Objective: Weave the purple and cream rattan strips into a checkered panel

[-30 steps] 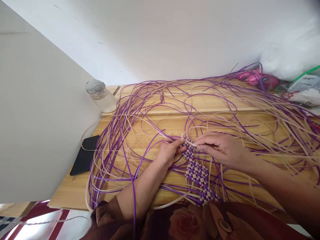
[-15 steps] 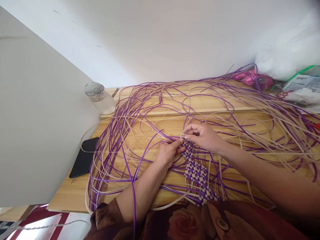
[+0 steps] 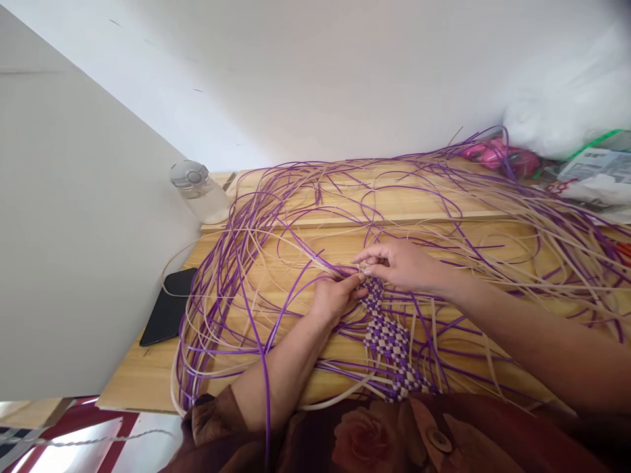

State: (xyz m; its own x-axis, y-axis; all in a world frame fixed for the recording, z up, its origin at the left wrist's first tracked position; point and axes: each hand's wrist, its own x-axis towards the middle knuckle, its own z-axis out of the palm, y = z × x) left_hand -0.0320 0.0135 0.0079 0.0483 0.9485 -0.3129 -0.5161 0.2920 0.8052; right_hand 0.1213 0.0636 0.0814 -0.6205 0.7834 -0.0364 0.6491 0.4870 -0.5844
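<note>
A narrow woven piece [image 3: 387, 338] in purple and beige checks runs from my fingers down to my clothing. My left hand [image 3: 335, 295] pinches its upper end from the left, thumb on top. My right hand [image 3: 394, 263] meets it at the same end, thumb and index finger closed on a beige strand there; the exact grip is small and partly hidden. Long loose purple and beige strands [image 3: 217, 295] fan out from both sides of the weave and curve over the wooden table [image 3: 133, 378].
A clear bottle with a grey lid [image 3: 202, 197] stands at the back left, with a black flat device [image 3: 167, 312] nearer. At the right back lie a pink bundle [image 3: 493, 154], a white plastic bag [image 3: 557, 112] and packets. A wall rises behind.
My right hand has shifted slightly left, its fingers reaching a little further over the weave's end. My left hand stays nearly in place. The view has moved very slightly.
</note>
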